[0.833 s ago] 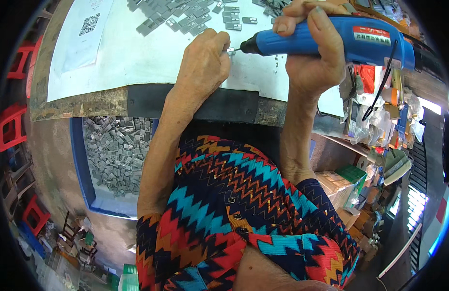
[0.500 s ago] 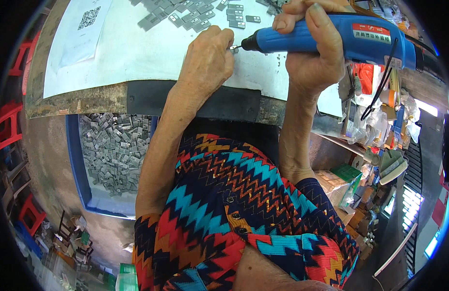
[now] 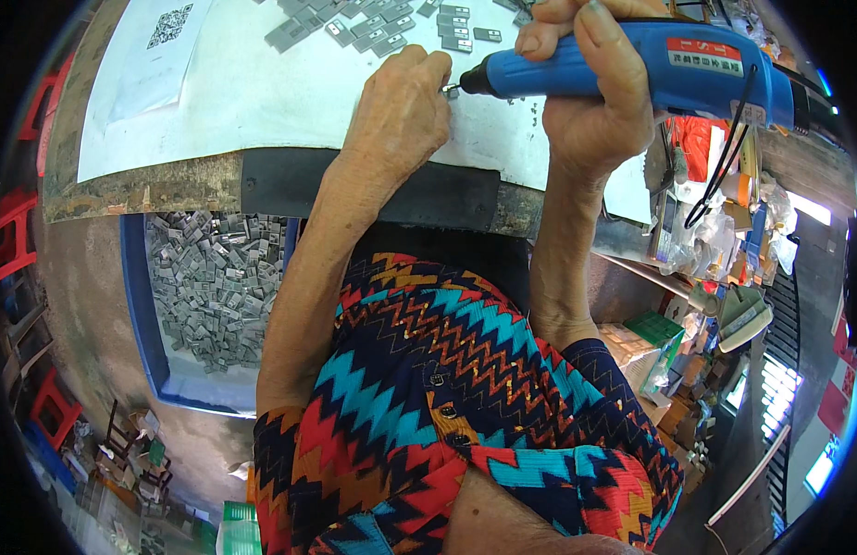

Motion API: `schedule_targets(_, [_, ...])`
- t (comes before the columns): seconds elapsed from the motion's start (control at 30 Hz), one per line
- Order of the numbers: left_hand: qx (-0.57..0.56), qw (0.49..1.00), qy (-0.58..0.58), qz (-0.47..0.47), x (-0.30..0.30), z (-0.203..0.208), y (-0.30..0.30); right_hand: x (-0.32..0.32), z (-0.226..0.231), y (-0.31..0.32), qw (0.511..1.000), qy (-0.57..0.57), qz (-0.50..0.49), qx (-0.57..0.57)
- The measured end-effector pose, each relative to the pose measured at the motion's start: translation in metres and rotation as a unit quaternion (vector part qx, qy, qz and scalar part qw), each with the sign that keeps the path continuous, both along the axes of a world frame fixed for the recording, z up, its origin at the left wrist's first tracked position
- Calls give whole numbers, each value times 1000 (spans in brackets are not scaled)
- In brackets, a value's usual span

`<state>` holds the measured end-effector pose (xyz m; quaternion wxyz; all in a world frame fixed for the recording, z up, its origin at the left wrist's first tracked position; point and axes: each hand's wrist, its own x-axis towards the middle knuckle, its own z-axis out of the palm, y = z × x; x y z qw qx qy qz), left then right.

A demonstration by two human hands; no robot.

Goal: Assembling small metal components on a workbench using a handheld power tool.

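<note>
My right hand (image 3: 600,88) is wrapped round a blue electric screwdriver (image 3: 549,70) with a black nose, held almost level and pointing left. Its tip meets a small grey metal piece (image 3: 451,91), pinched in the curled fingers of my left hand (image 3: 401,106). Most of that piece is hidden by the fingers. Beyond my hands, several like grey rectangular pieces (image 3: 373,28) with small holes lie grouped on the white-covered table (image 3: 243,102).
A blue bin (image 3: 137,305) full of small grey metal pieces (image 3: 216,287) stands below the table edge at left. A printed sheet (image 3: 155,65) lies on the table's left side. Red stools (image 3: 17,231) stand at far left; plastic bags and boxes crowd the right.
Both hands hold almost the same pose at the piece. The whole view has shifted slightly, and the screwdriver still points at the piece.
</note>
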<state>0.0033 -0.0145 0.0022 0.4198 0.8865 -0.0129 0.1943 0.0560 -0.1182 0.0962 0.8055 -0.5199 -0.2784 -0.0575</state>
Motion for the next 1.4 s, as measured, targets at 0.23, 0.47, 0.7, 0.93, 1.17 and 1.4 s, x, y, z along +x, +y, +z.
schedule_targets(0.23, [-16,1000,19,2,1,4,-1,-2,1,6,997,-14,-58,-54])
schedule_targets(0.47, [-30,999,43,13,1,2,-1,0,-3,9,997,-37,-27,-60])
schedule_targets(0.7, [-38,997,64,14,1,5,-2,4,1,11,995,-14,-29,-99])
schedule_targets(0.93, [-35,997,74,13,1,6,-1,9,-2,7,994,11,6,-108])
schedule_targets(1.17, [-57,998,13,-14,3,2,0,20,-14,4,989,-55,-2,-139])
schedule_targets(1.4, [-45,999,14,2,0,0,-3,24,-9,-16,973,-150,79,-158])
